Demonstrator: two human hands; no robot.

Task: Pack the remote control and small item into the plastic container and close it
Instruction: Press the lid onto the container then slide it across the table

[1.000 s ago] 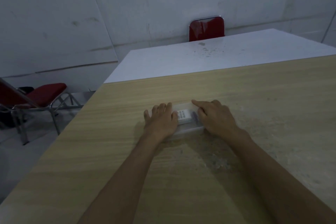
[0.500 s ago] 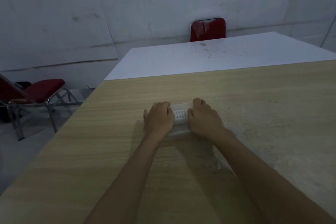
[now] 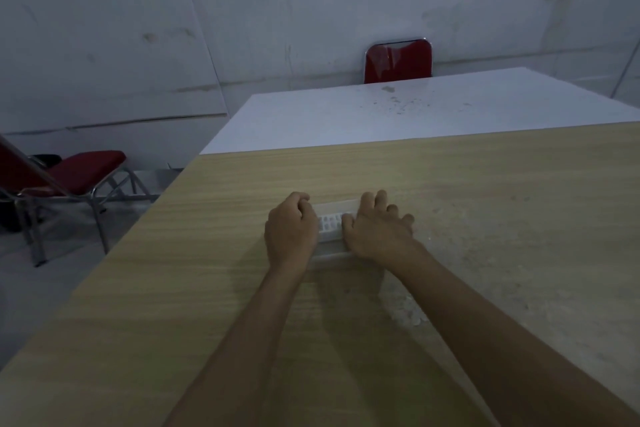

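Note:
A clear plastic container lies on the wooden table, with its lid on top. Through the lid I see the white remote control with rows of pale buttons. My left hand rests on the container's left end, its fingers curled over the edge. Over the right end lies my right hand, palm down, with its fingers spread past the far edge. Both hands hide most of the container. The small item is not visible.
The wooden table meets a white table at its far edge. One red chair stands behind the white table, another red chair on the floor at the left. Pale dusty patches mark the wood at the right.
Both hands have drawn closer together over the container, so less of the lid shows. My left fingers have curled, and my right hand has slid leftward onto the lid.

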